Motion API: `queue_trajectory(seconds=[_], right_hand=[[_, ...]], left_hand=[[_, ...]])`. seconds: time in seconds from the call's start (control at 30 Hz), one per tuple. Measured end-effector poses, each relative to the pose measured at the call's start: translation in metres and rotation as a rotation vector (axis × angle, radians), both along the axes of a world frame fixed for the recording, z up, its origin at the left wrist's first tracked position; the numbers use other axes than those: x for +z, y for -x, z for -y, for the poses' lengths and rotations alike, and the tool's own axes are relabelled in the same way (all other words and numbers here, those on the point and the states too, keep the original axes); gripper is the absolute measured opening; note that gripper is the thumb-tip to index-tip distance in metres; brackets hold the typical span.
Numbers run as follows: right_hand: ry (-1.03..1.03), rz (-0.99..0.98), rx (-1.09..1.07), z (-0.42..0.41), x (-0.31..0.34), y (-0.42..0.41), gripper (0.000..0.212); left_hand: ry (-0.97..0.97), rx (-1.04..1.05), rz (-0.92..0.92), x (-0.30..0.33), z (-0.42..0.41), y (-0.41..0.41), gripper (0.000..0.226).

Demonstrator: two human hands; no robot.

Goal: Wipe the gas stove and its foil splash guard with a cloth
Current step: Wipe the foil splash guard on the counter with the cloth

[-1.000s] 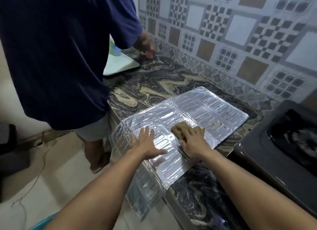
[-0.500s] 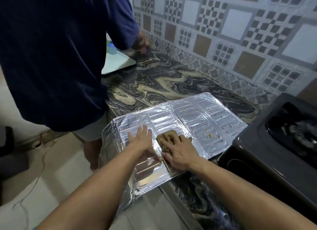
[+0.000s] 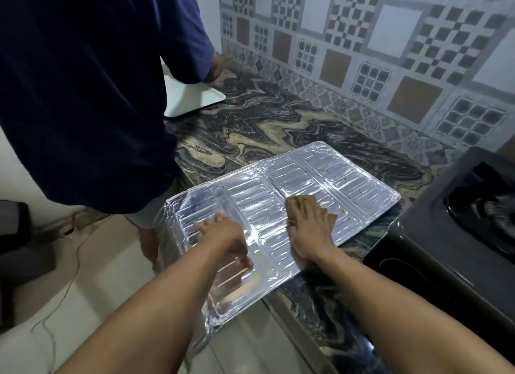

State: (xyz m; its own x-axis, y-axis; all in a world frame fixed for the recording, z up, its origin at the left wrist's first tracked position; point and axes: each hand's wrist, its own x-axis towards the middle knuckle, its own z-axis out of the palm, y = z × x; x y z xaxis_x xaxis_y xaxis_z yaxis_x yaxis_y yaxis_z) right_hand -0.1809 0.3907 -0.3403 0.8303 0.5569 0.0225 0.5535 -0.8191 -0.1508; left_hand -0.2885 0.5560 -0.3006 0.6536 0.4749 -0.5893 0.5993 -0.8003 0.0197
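The silver ribbed foil splash guard [image 3: 281, 189] lies flat on the marbled counter, its left part hanging over the counter's front edge. Small brown food specks dot its right panel. My right hand [image 3: 310, 228] presses a tan cloth [image 3: 299, 203] flat on the middle of the foil. My left hand [image 3: 223, 230] lies palm down on the foil's left panel, fingers spread, holding it in place. The dark gas stove [image 3: 446, 234] stands at the right, its burner partly cut off by the frame edge.
Another person in a dark blue shirt [image 3: 92, 89] stands close at the left, a hand on the counter [image 3: 264, 125] near the tiled wall [image 3: 362, 45]. A white tray [image 3: 189, 98] lies beside them. A cable [image 3: 69, 262] trails on the floor.
My right hand has slid the cloth to the right across the foil, away from my left hand. The left hand has shifted slightly left on the foil. The view has moved a little.
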Motion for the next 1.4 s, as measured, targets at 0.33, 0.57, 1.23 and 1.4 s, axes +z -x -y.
queue_trajectory(seconds=[0.33, 0.57, 1.23, 1.4], right_hand=[[0.066, -0.03, 0.055, -0.019, -0.022, 0.001, 0.06], [0.049, -0.007, 0.004, 0.003, -0.021, -0.041, 0.054], [0.072, -0.182, -0.389, 0.012, -0.001, -0.073, 0.063], [0.064, -0.13, -0.391, 0.007, -0.004, -0.071, 0.066]], left_hand=[[0.064, -0.123, 0.219, -0.021, 0.001, -0.015, 0.136], [0.039, -0.123, 0.164, -0.024, 0.006, -0.021, 0.145], [-0.024, -0.19, 0.061, -0.008, 0.006, -0.027, 0.144], [-0.081, -0.19, 0.196, 0.015, -0.009, -0.047, 0.1]])
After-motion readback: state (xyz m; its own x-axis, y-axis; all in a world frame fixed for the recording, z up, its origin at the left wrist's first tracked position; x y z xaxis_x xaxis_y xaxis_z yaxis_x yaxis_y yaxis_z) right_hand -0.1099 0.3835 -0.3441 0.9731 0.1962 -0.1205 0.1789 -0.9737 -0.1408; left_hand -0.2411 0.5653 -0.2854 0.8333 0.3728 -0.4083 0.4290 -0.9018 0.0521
